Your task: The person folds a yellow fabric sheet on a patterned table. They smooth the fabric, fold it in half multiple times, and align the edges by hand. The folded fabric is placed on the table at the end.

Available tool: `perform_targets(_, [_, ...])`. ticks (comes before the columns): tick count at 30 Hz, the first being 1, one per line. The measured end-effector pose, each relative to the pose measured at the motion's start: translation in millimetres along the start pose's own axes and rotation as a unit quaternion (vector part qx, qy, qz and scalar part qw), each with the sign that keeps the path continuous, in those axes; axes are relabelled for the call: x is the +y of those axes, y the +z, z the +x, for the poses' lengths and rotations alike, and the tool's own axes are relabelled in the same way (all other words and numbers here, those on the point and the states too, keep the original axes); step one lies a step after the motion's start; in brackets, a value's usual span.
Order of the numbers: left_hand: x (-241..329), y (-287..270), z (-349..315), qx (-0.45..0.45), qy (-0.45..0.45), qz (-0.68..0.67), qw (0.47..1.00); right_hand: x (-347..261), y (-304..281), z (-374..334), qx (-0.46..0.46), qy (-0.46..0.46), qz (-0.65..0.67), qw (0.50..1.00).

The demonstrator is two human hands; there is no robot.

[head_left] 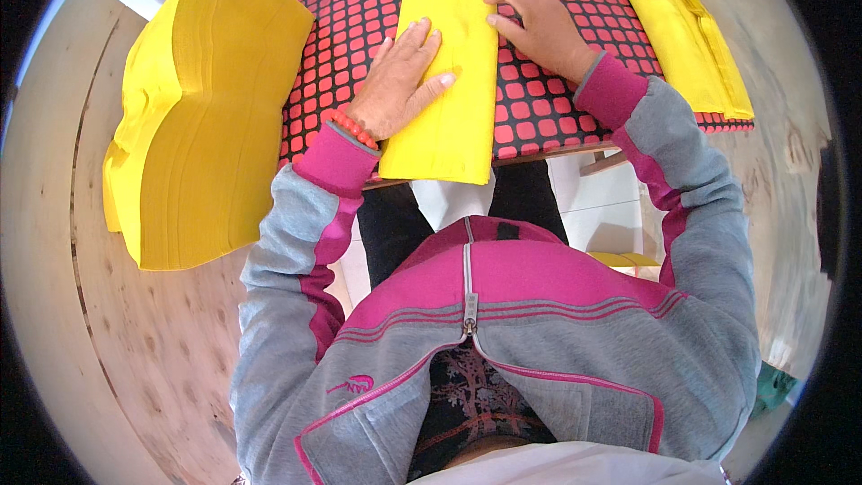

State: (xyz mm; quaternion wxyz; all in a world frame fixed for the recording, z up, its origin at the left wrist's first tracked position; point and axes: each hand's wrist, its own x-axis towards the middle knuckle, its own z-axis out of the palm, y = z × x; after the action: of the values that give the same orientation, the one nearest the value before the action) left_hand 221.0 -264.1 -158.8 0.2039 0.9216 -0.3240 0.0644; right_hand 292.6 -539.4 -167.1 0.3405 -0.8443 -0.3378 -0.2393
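A long yellow folded cloth lies lengthwise in front of me on the red-and-black patterned cushioned surface. Its near end reaches the front edge of that surface. My left hand rests flat on the cloth's left side, fingers spread and thumb pointing right. At the cloth's upper right edge is my right hand, its fingers bent and thumb apart from them. The fingertips touch that edge, and I see nothing held between them.
To the left stands a thick stack of yellow folded cloths on a wooden board. More folded yellow cloth lies at the far right of the patterned surface. Another wooden surface is on the right.
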Motion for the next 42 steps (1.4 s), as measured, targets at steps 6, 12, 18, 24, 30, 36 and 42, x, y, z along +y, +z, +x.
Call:
perform_targets(6, [4, 4, 1, 0.002, 0.023, 0.107, 0.994, -1, -5, 7, -0.042, 0.037, -0.056, 0.997])
perform_targets(12, [16, 2, 2, 0.0, 0.029, 0.046, 0.999, -11, 19, 43, -0.034, -0.217, -0.029, 0.975])
perform_targets(18, [23, 0, 2, -0.017, 0.017, 0.009, 1.0, -25, 60, 60, -0.162, -0.245, 0.092, 0.951])
perform_targets(24, [23, 0, 0, -0.044, 0.002, 0.042, 0.998, -21, 70, 54, -0.216, -0.202, 0.05, 0.954])
perform_targets(30, [29, -2, -3, -0.044, -0.019, 0.037, 0.998, -6, 66, 60, -0.191, -0.185, 0.013, 0.964])
perform_targets(36, [42, -11, -11, -0.068, -0.023, 0.031, 0.997, 21, 63, 75, -0.201, -0.22, -0.035, 0.954])
perform_targets(42, [51, -19, -23, -0.1, -0.022, 0.01, 0.995, 59, 75, 92, -0.168, -0.213, -0.064, 0.96])
